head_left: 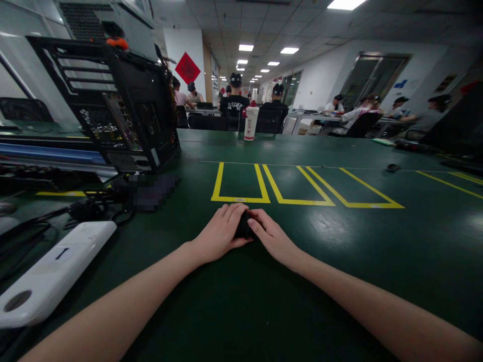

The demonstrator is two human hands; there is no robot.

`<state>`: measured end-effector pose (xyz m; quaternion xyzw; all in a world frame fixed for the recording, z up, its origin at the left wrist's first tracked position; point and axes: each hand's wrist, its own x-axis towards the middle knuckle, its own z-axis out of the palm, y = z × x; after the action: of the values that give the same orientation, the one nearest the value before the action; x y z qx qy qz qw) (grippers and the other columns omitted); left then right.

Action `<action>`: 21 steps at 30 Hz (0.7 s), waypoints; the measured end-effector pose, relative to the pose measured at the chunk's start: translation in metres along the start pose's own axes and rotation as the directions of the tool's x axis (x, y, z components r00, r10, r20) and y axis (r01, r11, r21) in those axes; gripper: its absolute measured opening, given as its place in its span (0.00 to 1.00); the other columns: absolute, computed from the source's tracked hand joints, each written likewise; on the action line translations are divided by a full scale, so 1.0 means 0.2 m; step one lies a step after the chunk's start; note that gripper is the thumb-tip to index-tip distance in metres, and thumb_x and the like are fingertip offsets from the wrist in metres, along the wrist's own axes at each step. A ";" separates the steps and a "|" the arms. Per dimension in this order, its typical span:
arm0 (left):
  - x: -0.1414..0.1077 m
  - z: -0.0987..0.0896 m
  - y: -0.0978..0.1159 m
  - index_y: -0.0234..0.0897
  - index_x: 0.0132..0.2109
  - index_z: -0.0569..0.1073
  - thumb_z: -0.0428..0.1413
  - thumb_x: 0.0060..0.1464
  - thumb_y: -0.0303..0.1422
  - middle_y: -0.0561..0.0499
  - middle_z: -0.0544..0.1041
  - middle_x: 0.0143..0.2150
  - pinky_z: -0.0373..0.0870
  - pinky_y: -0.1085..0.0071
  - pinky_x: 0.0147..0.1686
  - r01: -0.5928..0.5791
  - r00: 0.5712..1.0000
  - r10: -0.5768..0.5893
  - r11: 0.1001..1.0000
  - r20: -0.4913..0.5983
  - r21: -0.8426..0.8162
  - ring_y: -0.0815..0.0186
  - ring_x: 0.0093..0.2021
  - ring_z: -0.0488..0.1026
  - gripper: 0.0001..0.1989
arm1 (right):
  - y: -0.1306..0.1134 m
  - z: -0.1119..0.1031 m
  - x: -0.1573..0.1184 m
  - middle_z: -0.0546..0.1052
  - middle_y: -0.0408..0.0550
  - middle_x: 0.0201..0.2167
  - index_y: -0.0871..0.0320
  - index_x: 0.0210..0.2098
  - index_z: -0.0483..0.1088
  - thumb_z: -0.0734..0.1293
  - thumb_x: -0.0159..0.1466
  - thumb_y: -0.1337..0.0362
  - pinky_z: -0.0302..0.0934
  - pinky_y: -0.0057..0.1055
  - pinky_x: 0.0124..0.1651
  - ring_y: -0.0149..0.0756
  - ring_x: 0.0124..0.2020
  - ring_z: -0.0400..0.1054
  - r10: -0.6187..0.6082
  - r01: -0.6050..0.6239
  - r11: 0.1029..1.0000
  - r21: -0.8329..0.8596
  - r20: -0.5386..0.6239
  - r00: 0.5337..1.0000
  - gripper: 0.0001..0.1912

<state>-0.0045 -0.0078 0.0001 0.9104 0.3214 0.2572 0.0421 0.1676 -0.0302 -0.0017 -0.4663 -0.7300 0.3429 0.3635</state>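
Between my two hands sits a small black object, mostly covered by fingers, so its kind cannot be made out. My left hand is curled round its left side, with the thumb along the near edge. From the right, my right hand closes on it, thumb and fingers against its upper right side. Both hands are low over the green tabletop, just on the near side of the yellow tape outlines.
At the left stand an open black computer case, dark cables and a long white device. A white cup with a red lid stands at the far edge. A small black ring-like thing lies right. Several people sit beyond.
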 end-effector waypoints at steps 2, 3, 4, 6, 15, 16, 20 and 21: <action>0.00 0.00 0.00 0.36 0.55 0.52 0.56 0.49 0.38 0.43 0.63 0.52 0.60 0.55 0.51 -0.002 1.000 0.002 1.000 0.003 0.000 0.55 0.51 0.62 0.30 | 0.00 -0.01 -0.01 0.68 0.47 0.39 0.55 0.41 0.61 0.54 0.64 0.58 0.58 0.39 0.44 0.38 0.41 0.63 -0.005 0.006 0.999 -0.036 0.022 1.000 0.11; 0.00 0.00 0.00 0.37 0.55 0.52 0.56 0.49 0.38 0.43 0.63 0.52 0.60 0.55 0.51 -0.003 1.000 0.003 1.000 0.002 -0.001 0.55 0.51 0.62 0.30 | 0.00 -0.01 -0.01 0.68 0.47 0.38 0.55 0.41 0.61 0.54 0.64 0.59 0.58 0.39 0.44 0.38 0.40 0.63 -0.019 0.021 0.998 -0.054 0.028 0.999 0.10; 0.00 0.00 0.00 0.37 0.55 0.52 0.56 0.49 0.38 0.43 0.63 0.52 0.60 0.55 0.51 -0.005 1.000 0.005 1.000 0.000 -0.001 0.55 0.51 0.62 0.30 | 0.00 -0.01 -0.01 0.68 0.47 0.38 0.55 0.41 0.61 0.55 0.64 0.60 0.58 0.39 0.44 0.38 0.40 0.63 -0.039 0.041 0.996 -0.076 0.030 0.999 0.09; 0.00 0.00 0.00 0.37 0.55 0.51 0.56 0.49 0.37 0.43 0.63 0.52 0.61 0.55 0.50 -0.009 1.000 0.009 1.000 -0.003 -0.002 0.55 0.51 0.62 0.30 | -0.01 -0.02 -0.02 0.67 0.47 0.40 0.54 0.42 0.60 0.57 0.63 0.62 0.58 0.39 0.44 0.38 0.42 0.62 -0.082 0.085 0.989 -0.122 0.029 0.996 0.08; 0.01 -0.01 0.01 0.37 0.54 0.52 0.56 0.49 0.38 0.43 0.64 0.51 0.62 0.55 0.49 -0.013 1.000 0.013 1.000 -0.004 0.014 0.55 0.50 0.63 0.29 | -0.03 0.00 -0.01 0.68 0.46 0.36 0.55 0.40 0.59 0.54 0.64 0.61 0.59 0.37 0.43 0.36 0.39 0.64 -0.068 0.065 0.987 -0.148 -0.016 0.998 0.08; 0.01 -0.02 0.01 0.37 0.54 0.52 0.56 0.49 0.38 0.43 0.64 0.51 0.61 0.56 0.49 -0.013 1.000 0.013 1.000 -0.003 0.013 0.55 0.50 0.63 0.29 | -0.03 0.00 0.00 0.68 0.46 0.37 0.55 0.41 0.59 0.55 0.64 0.61 0.59 0.37 0.44 0.36 0.40 0.64 -0.058 0.055 0.990 -0.132 -0.023 0.998 0.08; 0.00 -0.02 0.02 0.37 0.54 0.52 0.56 0.49 0.37 0.43 0.64 0.51 0.62 0.57 0.49 -0.005 1.000 0.005 1.000 0.009 0.009 0.56 0.49 0.63 0.29 | -0.02 0.00 0.00 0.67 0.48 0.42 0.55 0.45 0.58 0.55 0.64 0.60 0.58 0.39 0.48 0.38 0.45 0.62 -0.007 0.006 0.998 -0.064 -0.006 1.000 0.12; 0.00 -0.02 0.01 0.36 0.54 0.52 0.56 0.49 0.37 0.43 0.63 0.51 0.62 0.57 0.49 -0.006 1.000 0.006 1.000 0.010 0.011 0.56 0.49 0.63 0.29 | -0.02 0.00 0.00 0.67 0.48 0.42 0.56 0.45 0.59 0.55 0.64 0.59 0.58 0.40 0.47 0.38 0.44 0.63 0.003 -0.002 0.998 -0.064 0.007 1.000 0.12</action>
<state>-0.0049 -0.0102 0.0048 0.9127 0.3200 0.2511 0.0378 0.1661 -0.0314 0.0024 -0.4775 -0.7413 0.3214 0.3453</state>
